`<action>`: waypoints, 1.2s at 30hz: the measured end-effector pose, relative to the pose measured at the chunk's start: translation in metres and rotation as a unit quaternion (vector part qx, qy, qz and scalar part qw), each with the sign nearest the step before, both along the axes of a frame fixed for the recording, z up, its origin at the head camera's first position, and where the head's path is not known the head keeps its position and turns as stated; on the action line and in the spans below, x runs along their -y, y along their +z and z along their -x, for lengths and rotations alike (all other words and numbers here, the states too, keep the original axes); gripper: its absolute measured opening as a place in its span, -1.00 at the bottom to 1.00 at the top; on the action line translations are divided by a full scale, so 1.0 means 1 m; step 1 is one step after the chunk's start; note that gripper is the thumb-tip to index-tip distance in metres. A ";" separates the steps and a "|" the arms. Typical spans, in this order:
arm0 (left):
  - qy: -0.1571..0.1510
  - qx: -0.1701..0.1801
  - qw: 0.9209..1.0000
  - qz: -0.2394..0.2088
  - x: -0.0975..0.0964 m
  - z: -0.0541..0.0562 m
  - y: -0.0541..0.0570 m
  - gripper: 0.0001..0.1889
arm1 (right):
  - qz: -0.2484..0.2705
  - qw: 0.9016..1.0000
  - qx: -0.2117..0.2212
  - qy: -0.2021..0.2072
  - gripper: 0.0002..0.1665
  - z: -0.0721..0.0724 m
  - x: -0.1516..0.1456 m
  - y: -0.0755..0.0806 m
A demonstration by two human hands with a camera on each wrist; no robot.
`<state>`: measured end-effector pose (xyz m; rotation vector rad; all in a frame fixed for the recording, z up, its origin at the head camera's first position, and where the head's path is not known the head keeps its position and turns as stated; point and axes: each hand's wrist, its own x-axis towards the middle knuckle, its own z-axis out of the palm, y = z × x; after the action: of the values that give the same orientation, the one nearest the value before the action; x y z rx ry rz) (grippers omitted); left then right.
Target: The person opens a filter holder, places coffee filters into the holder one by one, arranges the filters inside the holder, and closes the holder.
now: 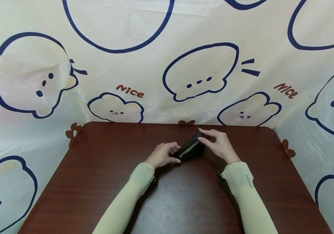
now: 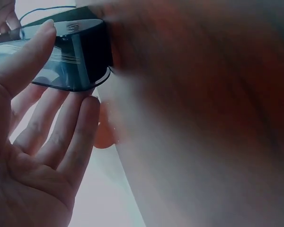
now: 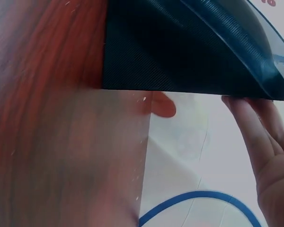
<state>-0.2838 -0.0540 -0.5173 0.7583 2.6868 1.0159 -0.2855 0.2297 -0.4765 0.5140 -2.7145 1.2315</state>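
Observation:
A black, wedge-shaped case [image 1: 194,152] with a pale stripe along its face is held tilted over the far middle of the table. In the left wrist view a glossy see-through panel [image 2: 31,56] shows on it. The right wrist view shows a finely ribbed dark side [image 3: 165,56]. My left hand [image 1: 162,155] pinches its lower left end, thumb on the near side and fingers on the far side. My right hand [image 1: 220,147] grips the upper right end between thumb and fingers.
The dark brown wooden table [image 1: 96,191] spreads around both arms. Behind it and at both sides hangs a pale curtain [image 1: 155,71] with blue-outlined cartoon animals, meeting the table's far edge just beyond the case.

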 end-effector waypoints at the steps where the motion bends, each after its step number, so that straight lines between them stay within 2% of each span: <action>1: 0.003 0.003 1.000 0.001 0.001 0.000 0.000 -0.50 | -0.001 1.000 0.006 0.006 -0.43 0.001 0.002 0.001; 8: 0.011 0.031 0.999 0.008 0.008 -0.003 -0.001 -0.48 | -0.013 0.998 0.035 0.051 -0.44 0.012 0.015 0.007; 13: 0.011 0.040 0.999 0.006 0.010 -0.005 -0.002 -0.39 | -0.016 0.996 0.051 0.073 -0.44 0.019 0.023 0.008; 21: 0.017 0.054 0.998 0.015 0.009 -0.006 -0.003 -0.21 | -0.021 0.993 0.049 0.101 -0.46 0.032 0.034 0.007; 29: 0.049 0.054 0.997 0.026 -0.003 -0.013 -0.002 -0.38 | -0.014 0.990 0.068 0.125 -0.49 0.042 0.047 0.006; 36: 0.083 0.037 0.995 0.044 -0.018 -0.023 -0.001 -0.29 | -0.013 0.987 0.084 0.134 -0.49 0.047 0.054 0.008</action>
<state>-0.2610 -0.0359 -0.5185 0.4774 2.7454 0.9333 -0.3323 0.1754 -0.4687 0.8398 -2.8768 1.3592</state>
